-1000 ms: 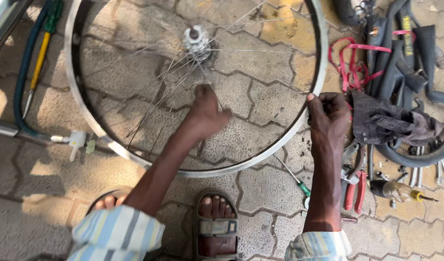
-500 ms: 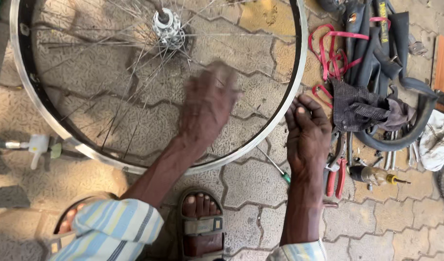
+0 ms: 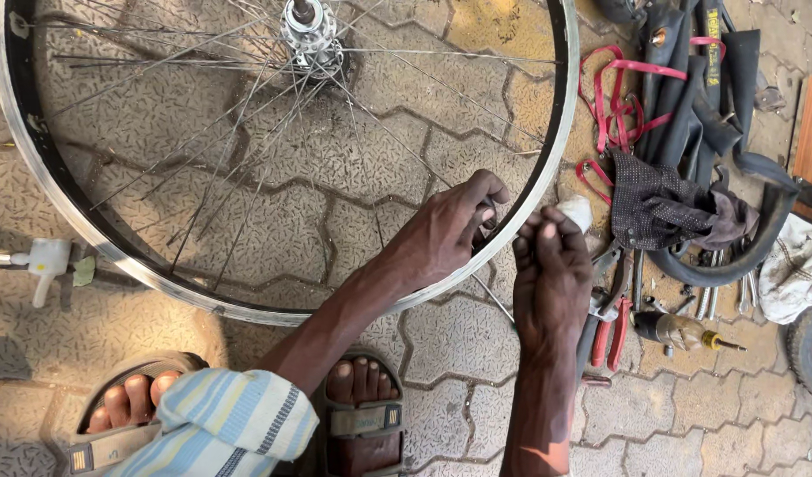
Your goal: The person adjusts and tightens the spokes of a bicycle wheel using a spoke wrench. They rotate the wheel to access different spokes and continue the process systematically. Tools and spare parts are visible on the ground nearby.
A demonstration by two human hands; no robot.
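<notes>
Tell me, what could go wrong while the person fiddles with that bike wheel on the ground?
The left hand pinches inside the wheel rim among thin spokes, so fingers might get poked or caught. Several spokes look loose and crossed near the hub; pulling one might bend others. The right hand works just above pliers and scattered tools, where a small dropped part could get lost.

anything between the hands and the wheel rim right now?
Nothing visible. The left hand reaches in among the spokes, its fingers at the inner side of the wheel rim. The right hand is just outside the same stretch of rim, pinching something small and pale.
</notes>
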